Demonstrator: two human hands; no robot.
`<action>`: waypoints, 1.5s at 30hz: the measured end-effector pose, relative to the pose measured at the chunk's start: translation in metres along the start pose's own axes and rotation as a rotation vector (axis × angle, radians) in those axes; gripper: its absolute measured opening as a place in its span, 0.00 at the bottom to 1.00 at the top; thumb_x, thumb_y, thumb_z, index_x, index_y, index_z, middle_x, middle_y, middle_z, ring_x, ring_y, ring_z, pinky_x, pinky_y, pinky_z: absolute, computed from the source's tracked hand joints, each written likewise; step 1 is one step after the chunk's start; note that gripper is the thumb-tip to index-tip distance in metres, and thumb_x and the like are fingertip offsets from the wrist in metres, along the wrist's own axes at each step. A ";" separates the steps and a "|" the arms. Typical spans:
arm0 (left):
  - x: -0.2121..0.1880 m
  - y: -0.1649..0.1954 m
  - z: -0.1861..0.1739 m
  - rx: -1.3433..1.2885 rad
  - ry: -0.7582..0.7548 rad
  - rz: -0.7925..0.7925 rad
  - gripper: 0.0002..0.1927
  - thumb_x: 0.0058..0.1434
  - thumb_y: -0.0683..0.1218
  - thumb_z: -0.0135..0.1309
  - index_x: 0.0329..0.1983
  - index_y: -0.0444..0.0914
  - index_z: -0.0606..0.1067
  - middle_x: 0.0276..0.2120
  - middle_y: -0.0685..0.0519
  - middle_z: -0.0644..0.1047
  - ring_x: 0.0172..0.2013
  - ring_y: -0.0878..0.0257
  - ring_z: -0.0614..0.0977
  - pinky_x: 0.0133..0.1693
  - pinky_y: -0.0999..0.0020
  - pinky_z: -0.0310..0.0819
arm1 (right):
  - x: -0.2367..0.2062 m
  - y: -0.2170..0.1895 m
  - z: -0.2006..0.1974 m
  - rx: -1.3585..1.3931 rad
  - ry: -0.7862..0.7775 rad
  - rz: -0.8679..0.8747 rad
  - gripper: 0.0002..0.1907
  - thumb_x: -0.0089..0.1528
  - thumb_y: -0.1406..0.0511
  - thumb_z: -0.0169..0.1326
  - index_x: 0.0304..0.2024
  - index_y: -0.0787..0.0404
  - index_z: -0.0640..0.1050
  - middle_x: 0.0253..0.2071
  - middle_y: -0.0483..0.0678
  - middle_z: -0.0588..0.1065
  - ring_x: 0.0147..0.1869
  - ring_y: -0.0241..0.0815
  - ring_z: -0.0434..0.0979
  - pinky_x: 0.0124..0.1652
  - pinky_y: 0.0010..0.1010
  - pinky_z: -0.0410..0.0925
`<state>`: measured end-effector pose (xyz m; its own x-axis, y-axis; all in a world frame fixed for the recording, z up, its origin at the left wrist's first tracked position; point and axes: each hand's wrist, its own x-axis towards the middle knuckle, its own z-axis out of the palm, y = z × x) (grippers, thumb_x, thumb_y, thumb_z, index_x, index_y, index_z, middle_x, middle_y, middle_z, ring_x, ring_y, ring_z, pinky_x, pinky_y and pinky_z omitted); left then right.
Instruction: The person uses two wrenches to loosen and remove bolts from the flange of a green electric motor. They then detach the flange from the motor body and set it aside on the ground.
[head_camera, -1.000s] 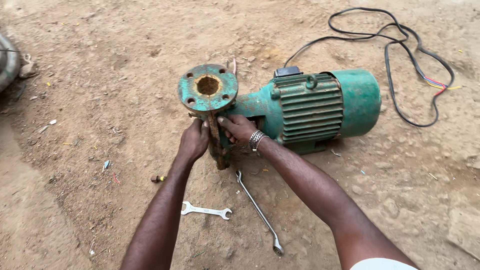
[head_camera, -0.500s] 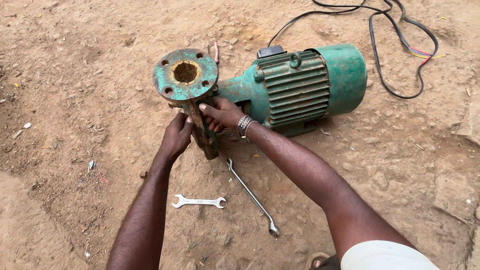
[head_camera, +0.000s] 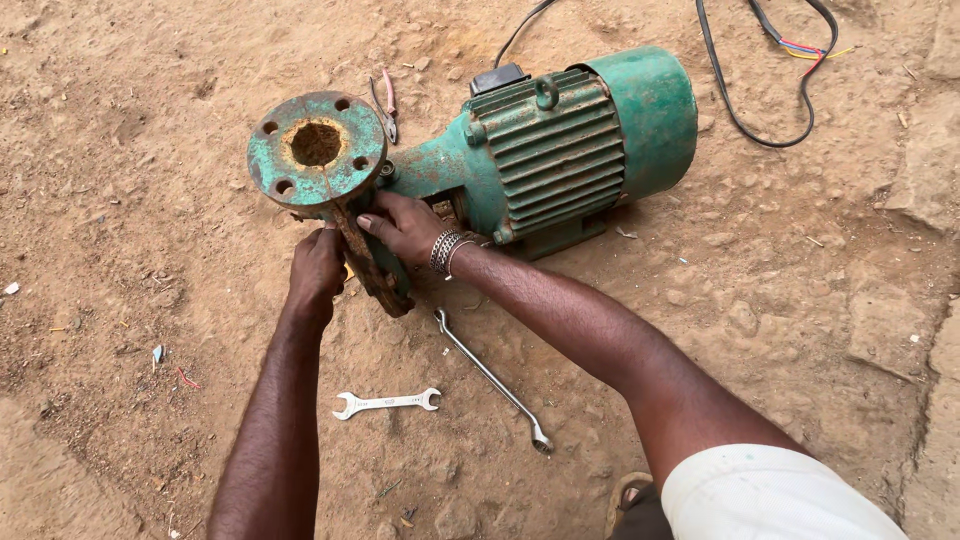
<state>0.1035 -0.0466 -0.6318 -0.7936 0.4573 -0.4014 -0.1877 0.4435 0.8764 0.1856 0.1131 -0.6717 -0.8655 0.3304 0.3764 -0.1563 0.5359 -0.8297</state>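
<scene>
This is an outdoor repair spot on bare ground, not an indoor workshop. Packed, stony brown dirt (head_camera: 150, 150) fills the frame. A green electric pump (head_camera: 540, 160) lies straight on it at upper centre, its black cable (head_camera: 760, 100) trailing upper right, with two loose spanners (head_camera: 387, 402) lower centre.

Green pump (head_camera: 540, 150) w/ rusty flange (head_camera: 316, 148)

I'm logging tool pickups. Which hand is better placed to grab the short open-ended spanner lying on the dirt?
Probably the left hand. The short spanner lies beside the left forearm, below that hand. The right hand rests on the pump casing, farther off, with the long spanner nearer its arm.
</scene>
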 end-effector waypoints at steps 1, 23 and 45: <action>0.000 0.001 0.001 0.006 0.018 -0.036 0.25 0.70 0.62 0.40 0.38 0.36 0.71 0.25 0.56 0.67 0.24 0.66 0.65 0.23 0.66 0.57 | -0.002 0.000 -0.001 -0.031 -0.014 -0.045 0.17 0.66 0.56 0.56 0.46 0.64 0.76 0.38 0.54 0.78 0.43 0.55 0.81 0.42 0.42 0.73; 0.005 0.007 0.006 0.130 0.092 -0.103 0.28 0.72 0.59 0.39 0.47 0.27 0.72 0.24 0.57 0.64 0.24 0.65 0.64 0.26 0.59 0.62 | -0.008 0.007 -0.006 -0.039 -0.009 -0.302 0.24 0.74 0.48 0.52 0.52 0.62 0.73 0.47 0.53 0.76 0.46 0.43 0.82 0.46 0.34 0.78; -0.011 0.027 0.000 0.223 0.070 -0.110 0.36 0.71 0.64 0.37 0.57 0.26 0.73 0.46 0.40 0.80 0.43 0.54 0.83 0.47 0.53 0.78 | 0.004 -0.006 -0.008 0.094 -0.308 0.693 0.12 0.73 0.59 0.49 0.51 0.60 0.68 0.39 0.59 0.74 0.41 0.53 0.78 0.43 0.47 0.74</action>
<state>0.1073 -0.0394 -0.6034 -0.8152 0.3454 -0.4650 -0.1493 0.6503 0.7449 0.1869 0.1170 -0.6617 -0.8716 0.3286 -0.3638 0.4434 0.2119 -0.8709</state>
